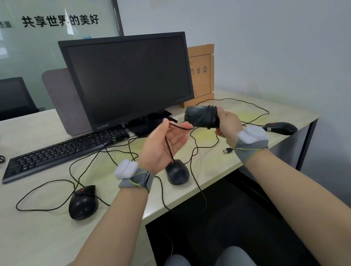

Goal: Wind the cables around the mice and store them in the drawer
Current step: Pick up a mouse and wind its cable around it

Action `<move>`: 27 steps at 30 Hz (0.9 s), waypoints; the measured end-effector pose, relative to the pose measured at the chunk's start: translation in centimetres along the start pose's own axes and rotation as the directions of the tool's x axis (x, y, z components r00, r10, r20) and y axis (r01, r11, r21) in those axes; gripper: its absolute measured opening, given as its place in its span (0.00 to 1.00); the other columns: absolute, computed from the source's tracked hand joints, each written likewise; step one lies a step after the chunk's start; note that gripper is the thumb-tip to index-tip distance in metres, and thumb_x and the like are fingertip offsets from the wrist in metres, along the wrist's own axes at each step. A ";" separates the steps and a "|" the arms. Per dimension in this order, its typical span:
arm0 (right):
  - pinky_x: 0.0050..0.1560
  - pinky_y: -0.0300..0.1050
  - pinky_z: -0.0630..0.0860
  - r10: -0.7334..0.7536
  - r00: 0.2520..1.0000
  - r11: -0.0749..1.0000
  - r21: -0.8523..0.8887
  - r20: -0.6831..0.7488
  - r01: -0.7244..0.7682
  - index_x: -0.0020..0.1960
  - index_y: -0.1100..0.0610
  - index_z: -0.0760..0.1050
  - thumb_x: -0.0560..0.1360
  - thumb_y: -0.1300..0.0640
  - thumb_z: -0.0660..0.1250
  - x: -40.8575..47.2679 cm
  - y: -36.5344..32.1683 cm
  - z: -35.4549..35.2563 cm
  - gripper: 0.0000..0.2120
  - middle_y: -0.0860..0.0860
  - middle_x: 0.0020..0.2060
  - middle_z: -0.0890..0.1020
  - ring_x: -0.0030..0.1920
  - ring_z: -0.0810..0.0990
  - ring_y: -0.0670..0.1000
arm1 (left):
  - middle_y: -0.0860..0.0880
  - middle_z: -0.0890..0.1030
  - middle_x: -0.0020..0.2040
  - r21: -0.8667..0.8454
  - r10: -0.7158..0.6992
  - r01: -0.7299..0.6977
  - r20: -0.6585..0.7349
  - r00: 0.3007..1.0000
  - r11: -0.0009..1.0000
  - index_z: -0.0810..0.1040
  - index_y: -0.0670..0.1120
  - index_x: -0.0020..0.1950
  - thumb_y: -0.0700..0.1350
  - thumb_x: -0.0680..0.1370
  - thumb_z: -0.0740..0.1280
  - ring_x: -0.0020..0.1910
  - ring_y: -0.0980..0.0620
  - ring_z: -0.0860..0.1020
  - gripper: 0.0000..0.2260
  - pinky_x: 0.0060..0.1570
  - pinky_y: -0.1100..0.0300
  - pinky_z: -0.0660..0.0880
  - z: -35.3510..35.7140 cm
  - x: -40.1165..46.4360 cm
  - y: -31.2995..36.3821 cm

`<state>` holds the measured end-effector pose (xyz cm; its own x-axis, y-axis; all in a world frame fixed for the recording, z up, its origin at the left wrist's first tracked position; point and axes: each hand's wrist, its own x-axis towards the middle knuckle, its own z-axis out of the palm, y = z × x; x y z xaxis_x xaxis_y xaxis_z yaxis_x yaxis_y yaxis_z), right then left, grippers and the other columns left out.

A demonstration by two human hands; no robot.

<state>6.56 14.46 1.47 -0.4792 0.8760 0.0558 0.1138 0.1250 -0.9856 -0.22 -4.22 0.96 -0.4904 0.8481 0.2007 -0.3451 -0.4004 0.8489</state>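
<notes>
gripping wound mouse [202, 116] in right hand [228, 124], cable [178, 127] across left hand [163, 147]

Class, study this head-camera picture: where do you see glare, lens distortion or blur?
Head view: window glare washes over the frosted glass partition; wide-angle distortion bows the pale desk edge and stretches the forearms; the black wired mouse held up in the right hand looks slightly soft.

View: head camera is looking forward and down from above the seated person's lap.
Facing: toward the monitor [128, 79], sitting centre frame.
Nearness: forearms are reaching out close below it.
</notes>
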 end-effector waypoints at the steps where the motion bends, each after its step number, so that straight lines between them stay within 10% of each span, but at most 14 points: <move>1: 0.36 0.44 0.76 0.073 0.996 0.982 0.172 0.041 -0.079 0.49 0.59 0.72 0.80 0.49 0.54 -0.4 -0.4 0.4 0.15 0.58 0.46 0.75 0.41 0.75 0.55 | 0.46 0.86 0.46 0.033 -0.046 0.045 0.028 0.999 0.998 0.83 0.43 0.44 0.50 0.82 0.50 0.48 0.54 0.84 0.23 0.41 0.62 0.80 0.0 -0.1 -0.5; 7: 0.22 0.35 0.69 0.106 0.942 0.664 0.683 0.319 -0.306 0.40 0.59 0.70 0.81 0.52 0.52 -1.9 -2.4 0.9 0.16 0.55 0.32 0.70 0.26 0.68 0.49 | 0.52 0.84 0.48 0.079 -0.177 0.178 -0.010 0.984 0.981 0.79 0.43 0.48 0.49 0.80 0.56 0.47 0.55 0.82 0.15 0.36 0.63 0.78 -1.5 -0.3 -2.4; 12: 0.23 0.35 0.56 -0.100 0.828 0.741 0.597 0.552 -0.308 0.39 0.53 0.69 0.79 0.55 0.52 -2.6 -3.3 -0.8 0.12 0.49 0.26 0.71 0.22 0.66 0.45 | 0.54 0.78 0.37 0.200 -0.209 0.278 -0.308 0.928 0.940 0.77 0.47 0.41 0.50 0.79 0.61 0.25 0.61 0.72 0.12 0.19 0.72 0.60 -3.0 0.2 -1.5; 17: 0.44 0.46 0.71 -0.198 0.799 0.950 -0.089 0.567 0.298 0.49 0.55 0.73 0.80 0.49 0.55 -3.1 -3.0 -2.2 0.13 0.54 0.41 0.74 0.41 0.72 0.51 | 0.52 0.70 0.33 0.556 0.001 0.273 -0.441 0.897 0.785 0.76 0.47 0.37 0.53 0.77 0.65 0.23 0.58 0.61 0.12 0.18 0.69 0.54 -2.6 0.8 1.6; 19: 0.45 0.46 0.69 -0.153 0.737 0.698 -0.456 0.659 0.552 0.48 0.57 0.71 0.80 0.45 0.48 -3.1 -3.2 -2.2 0.19 0.53 0.40 0.74 0.40 0.71 0.53 | 0.51 0.64 0.29 0.711 0.081 0.276 -0.425 0.902 0.647 0.75 0.47 0.36 0.55 0.76 0.65 0.22 0.56 0.58 0.13 0.17 0.68 0.55 -2.3 0.7 2.9; 24: 0.48 0.48 0.71 -0.323 0.709 0.319 -0.633 0.627 0.705 0.57 0.60 0.73 0.82 0.53 0.50 -3.7 -2.6 0.6 0.16 0.59 0.49 0.79 0.48 0.77 0.59 | 0.52 0.66 0.27 0.874 0.203 0.173 -0.291 0.935 0.454 0.77 0.49 0.37 0.52 0.79 0.60 0.21 0.57 0.62 0.13 0.24 0.63 0.60 0.2 1.1 3.4; 27: 0.41 0.45 0.69 -0.475 0.763 0.396 -0.668 0.438 0.630 0.55 0.59 0.74 0.81 0.54 0.50 -3.2 -1.9 2.0 0.16 0.57 0.44 0.78 0.43 0.75 0.57 | 0.52 0.69 0.28 0.901 0.314 0.123 -0.269 0.911 0.415 0.79 0.41 0.45 0.48 0.80 0.57 0.27 0.54 0.66 0.15 0.28 0.60 0.62 1.4 1.4 1.9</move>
<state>6.16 10.47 2.88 -0.8013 0.4049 0.4404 0.3243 0.9126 -0.2491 -0.46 -3.35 3.57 -0.7701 0.5531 0.3178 0.5176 0.2507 0.8181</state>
